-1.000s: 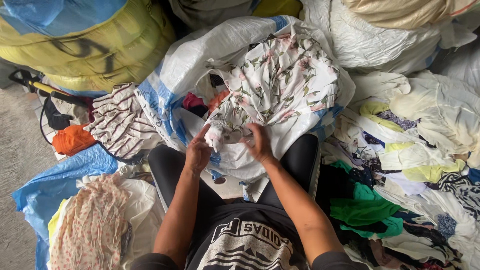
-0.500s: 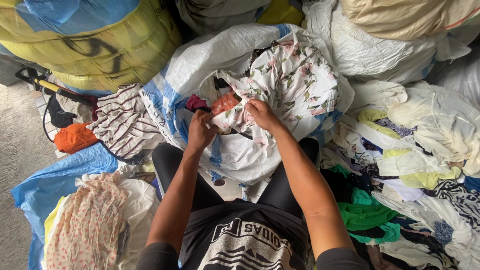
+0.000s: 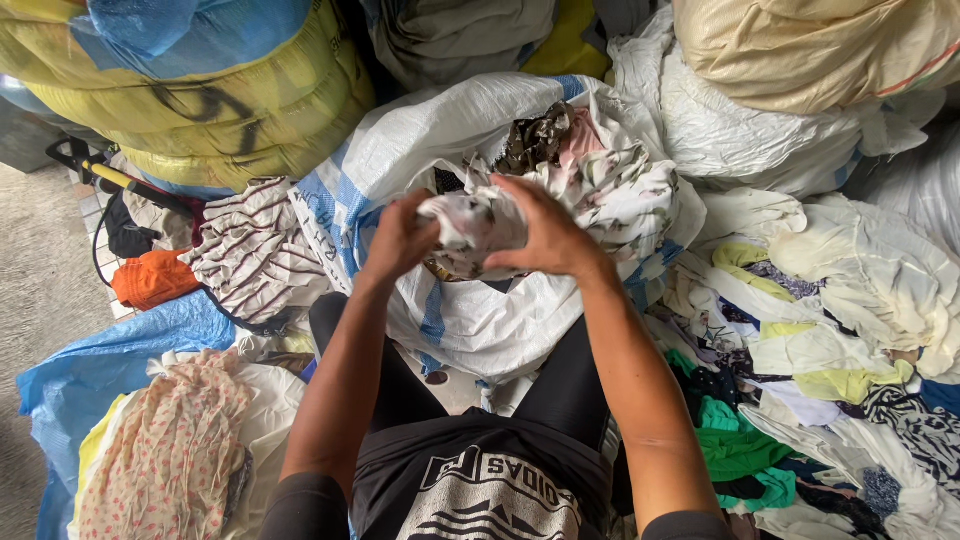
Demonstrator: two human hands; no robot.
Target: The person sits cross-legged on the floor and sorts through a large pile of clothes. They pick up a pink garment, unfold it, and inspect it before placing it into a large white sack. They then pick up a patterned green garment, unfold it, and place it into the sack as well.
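The white floral cloth bundle point(image 3: 472, 222) is held above the open white woven sack with blue stripes point(image 3: 430, 150). The left hand point(image 3: 398, 238) and right hand point(image 3: 545, 230) both have fingers closed tightly on it.

Bundled cloth point(image 3: 472, 222) over open sack point(image 3: 470, 320), striped garment point(image 3: 255, 250) left, clothes heap point(image 3: 830, 340) right

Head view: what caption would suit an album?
Both hands, left hand and right hand, bunch a floral cloth above an open white sack amid heaped clothes.
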